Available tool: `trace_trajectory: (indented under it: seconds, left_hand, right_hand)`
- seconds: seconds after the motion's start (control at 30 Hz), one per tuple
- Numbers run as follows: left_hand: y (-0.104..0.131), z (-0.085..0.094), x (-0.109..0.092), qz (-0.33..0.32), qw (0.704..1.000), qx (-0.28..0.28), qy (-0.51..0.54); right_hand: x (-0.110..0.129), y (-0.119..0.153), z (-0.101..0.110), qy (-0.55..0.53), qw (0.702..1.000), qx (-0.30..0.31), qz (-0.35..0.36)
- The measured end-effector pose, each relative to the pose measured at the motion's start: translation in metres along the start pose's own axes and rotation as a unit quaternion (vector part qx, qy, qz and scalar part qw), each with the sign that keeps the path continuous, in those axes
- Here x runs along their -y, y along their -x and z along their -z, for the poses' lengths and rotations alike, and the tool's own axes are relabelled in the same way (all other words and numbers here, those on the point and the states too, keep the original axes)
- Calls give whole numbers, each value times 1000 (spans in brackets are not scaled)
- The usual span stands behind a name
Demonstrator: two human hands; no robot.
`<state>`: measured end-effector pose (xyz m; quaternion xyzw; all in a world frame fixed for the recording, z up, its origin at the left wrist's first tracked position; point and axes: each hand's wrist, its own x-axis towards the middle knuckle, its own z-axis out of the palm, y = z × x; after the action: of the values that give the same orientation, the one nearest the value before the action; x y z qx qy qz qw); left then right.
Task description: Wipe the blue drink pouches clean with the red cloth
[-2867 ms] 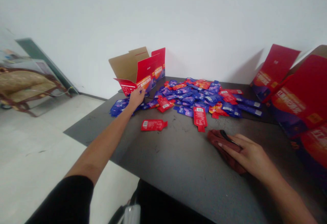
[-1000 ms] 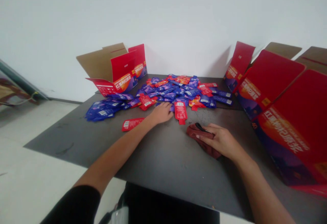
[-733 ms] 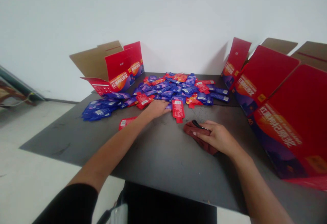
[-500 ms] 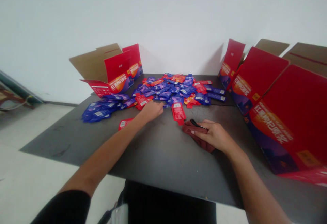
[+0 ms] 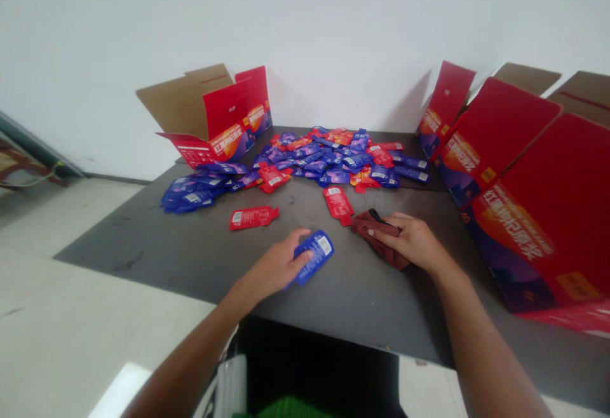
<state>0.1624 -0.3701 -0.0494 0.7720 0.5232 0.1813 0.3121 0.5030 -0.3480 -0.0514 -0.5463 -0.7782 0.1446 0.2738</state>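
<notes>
A blue pouch (image 5: 316, 256) with a white label is pinched between the thumb and fingers of my left hand (image 5: 281, 259), over the near middle of the table. My right hand (image 5: 412, 238) is closed around a folded brown cloth (image 5: 376, 240) resting on the table. Just beyond the cloth lies a single red pouch (image 5: 338, 206). Another red pouch (image 5: 254, 217) lies farther left, past my left hand. Behind them spreads a heap of blue and red pouches (image 5: 324, 159).
A stack of blue pouches (image 5: 193, 193) sits on the left of the grey table (image 5: 200, 259). Behind it stands an open red carton (image 5: 227, 116). Several more open cartons (image 5: 519, 208) line the right side. A white wall (image 5: 343, 37) rises behind the table.
My left hand has drawn back from the heap toward me and now holds a blue pouch. My right hand stays on the cloth. The view has shifted slightly.
</notes>
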Motion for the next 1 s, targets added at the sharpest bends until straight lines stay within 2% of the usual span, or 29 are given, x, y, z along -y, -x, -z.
trace_trajectory:
  seconds: [0.13,0.27,0.37,0.47,0.6,0.7,0.8,0.87,0.93,1.0]
  left_hand:
    - [23,-26,-4,4,999,-38,-14]
    - [38,-43,-7,-64,988,-103,-96]
    - [55,-48,-7,-123,970,-128,-164]
    - [77,-50,-2,-192,953,-119,-201]
    - [98,-52,8,-257,937,-103,-211]
    - [103,-54,14,-276,934,-118,-194]
    - [104,-58,15,-277,935,-145,-167]
    - [105,-61,14,-278,934,-164,-152]
    - [106,-63,13,-283,932,-175,-143]
    - [106,-64,13,-289,931,-176,-137]
  right_hand:
    - [-1,0,-2,0,1000,-2,-4]
    - [0,1,-3,-11,1000,-3,-18]
    - [0,2,-3,-21,999,-2,-27]
    - [0,2,-3,-10,1000,-9,-23]
    - [2,2,-6,6,1000,-24,-17]
    - [7,1,-9,14,997,-70,-25]
    - [23,0,-8,23,990,-140,-22]
    - [45,1,-7,35,984,-176,-8]
    - [74,4,-12,43,983,-173,32]
    - [104,9,-26,45,987,-122,98]
